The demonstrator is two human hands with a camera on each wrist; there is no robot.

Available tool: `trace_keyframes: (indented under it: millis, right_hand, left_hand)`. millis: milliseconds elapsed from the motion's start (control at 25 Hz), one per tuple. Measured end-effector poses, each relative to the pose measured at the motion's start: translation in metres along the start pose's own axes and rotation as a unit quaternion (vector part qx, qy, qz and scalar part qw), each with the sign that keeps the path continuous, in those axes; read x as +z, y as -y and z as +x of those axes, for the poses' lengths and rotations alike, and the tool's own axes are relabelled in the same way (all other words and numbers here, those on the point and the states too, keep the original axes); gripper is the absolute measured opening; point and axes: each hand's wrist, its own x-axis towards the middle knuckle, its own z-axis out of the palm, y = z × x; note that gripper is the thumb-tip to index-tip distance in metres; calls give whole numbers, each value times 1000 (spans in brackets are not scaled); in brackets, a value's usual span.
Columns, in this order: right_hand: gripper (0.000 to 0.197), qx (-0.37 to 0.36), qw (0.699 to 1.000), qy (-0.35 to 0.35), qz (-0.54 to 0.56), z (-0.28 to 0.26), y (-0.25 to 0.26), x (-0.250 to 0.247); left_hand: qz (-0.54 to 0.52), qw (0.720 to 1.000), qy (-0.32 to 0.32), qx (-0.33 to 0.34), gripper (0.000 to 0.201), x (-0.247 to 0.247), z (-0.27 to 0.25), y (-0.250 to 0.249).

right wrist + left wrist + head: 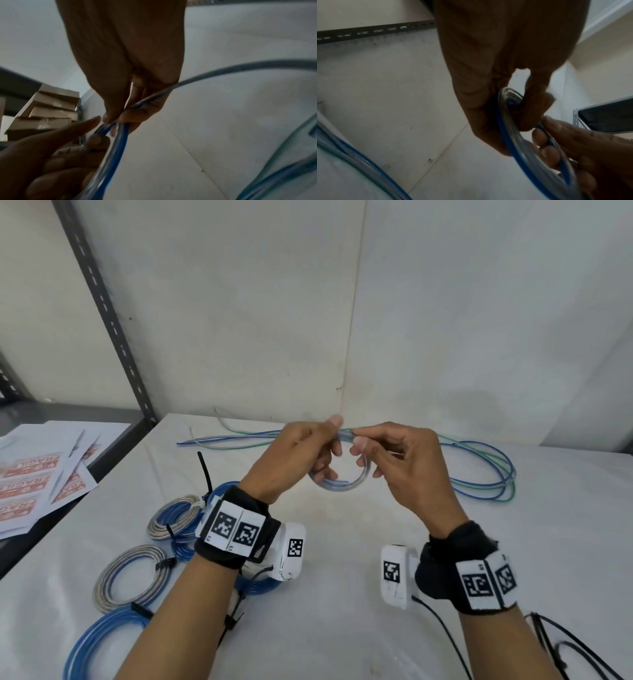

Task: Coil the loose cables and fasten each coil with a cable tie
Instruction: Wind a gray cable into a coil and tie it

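Storeroom: slotted metal shelving, stacked cartons.

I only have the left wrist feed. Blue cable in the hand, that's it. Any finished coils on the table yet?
Observer: Yes. Tied coils lie on the table, left of the left hand.
Operator: More cable left to wind?
Observer: Yes, the loose cables run across the far side, behind the right hand.
Operator: Spare ties?
Observer: Black cable ties lie by the right forearm.
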Motion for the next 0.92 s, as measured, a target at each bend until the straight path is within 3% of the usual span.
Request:
trace_keyframes:
  millis: [120,280,440,560,640,720,800,920]
  right_hand:
    - [10,6,1000,11,-18,0,0,-2]
    - [13,5,989,-99,106,-2,0,15]
    - [26,17,977,-143,154,-9,5,51]
    - [23,-6,987,-105,120,-1,2,26]
    - [20,-5,998,-18,61,2,-1,3]
    - [17,-5,999,48,-12,0,-2,-4]
    - [15,-7,999,45,-24,-1,-2,-1]
    - [16,-7,998,-40,54,1,1,5]
  left_hand:
    - [45,998,-8,49,46,8,-1,5]
    - [-157,971,-151,100,45,14,6,1]
    - [-267,935,-216,92,45,26,5,-1]
    - [-229,959,-161,43,45,17,5,-2]
    - [-106,991,-80,12,44,9,3,-2]
    - [40,999,-1,9,49,5,-1,0]
    - [113,993,24,30,50,5,-3,1]
    - [20,996,-19,79,41,8,-3,0]
